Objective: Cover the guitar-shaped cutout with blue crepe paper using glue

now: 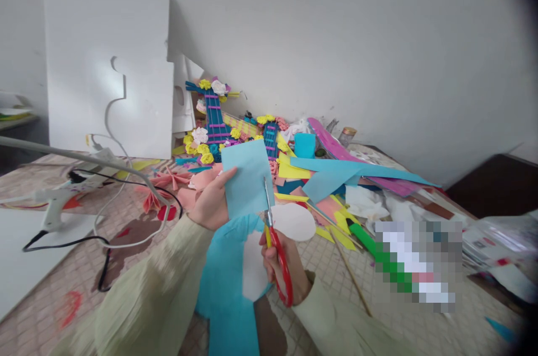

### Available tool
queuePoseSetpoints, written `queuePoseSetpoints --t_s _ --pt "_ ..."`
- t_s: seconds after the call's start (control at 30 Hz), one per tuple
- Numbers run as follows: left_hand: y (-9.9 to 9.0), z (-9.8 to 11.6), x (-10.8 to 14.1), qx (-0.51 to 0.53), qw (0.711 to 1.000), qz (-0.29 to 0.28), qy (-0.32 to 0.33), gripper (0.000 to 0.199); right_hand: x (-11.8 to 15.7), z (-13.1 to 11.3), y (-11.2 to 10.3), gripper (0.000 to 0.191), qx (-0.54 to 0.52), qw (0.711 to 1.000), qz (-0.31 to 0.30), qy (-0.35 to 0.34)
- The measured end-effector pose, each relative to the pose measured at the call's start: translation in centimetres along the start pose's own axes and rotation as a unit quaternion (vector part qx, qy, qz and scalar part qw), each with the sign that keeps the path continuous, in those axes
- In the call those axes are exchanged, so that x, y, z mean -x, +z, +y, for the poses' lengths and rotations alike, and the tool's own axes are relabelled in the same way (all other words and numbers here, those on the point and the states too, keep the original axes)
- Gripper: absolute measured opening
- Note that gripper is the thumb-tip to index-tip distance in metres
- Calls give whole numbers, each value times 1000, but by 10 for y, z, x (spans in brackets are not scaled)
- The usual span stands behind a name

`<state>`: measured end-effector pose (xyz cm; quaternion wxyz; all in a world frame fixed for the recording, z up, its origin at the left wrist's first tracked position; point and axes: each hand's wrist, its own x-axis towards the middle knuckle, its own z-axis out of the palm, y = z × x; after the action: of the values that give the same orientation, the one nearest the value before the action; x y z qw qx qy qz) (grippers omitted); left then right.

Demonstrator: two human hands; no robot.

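A light blue paper sheet [247,176] is held up in my left hand [212,202], its thumb across the front of the sheet. My right hand [290,266] grips red-handled scissors [281,260], whose blades point up and lie over the lower right part of the sheet. Whether the blades are cutting the paper I cannot tell. Below my hands lies a bright blue paper shape [229,283] with a white piece on it. A white oval piece [294,221] rests just right of the scissors.
A glue gun [54,204] with cables lies at the left, near a tall white board [105,64]. Guitar-like shapes with paper flowers [215,120] stand at the back. Blue strips [336,168], a green marker [365,238] and plastic bags [500,238] cover the right side.
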<state>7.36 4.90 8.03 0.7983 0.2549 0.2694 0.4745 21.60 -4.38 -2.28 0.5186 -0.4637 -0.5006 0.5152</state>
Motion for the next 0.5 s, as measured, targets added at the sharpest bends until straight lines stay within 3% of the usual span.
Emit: queuePoseSetpoints --t_s 0.13,0.5 --pt "-1 0 -1 1 1000 -15 -4 18 1 -3 0 57 -12 1000 1 14" --pt "2 -6 1 1 1000 -11 17 5 2 -1 -1 63 -16 998 -48 -47"
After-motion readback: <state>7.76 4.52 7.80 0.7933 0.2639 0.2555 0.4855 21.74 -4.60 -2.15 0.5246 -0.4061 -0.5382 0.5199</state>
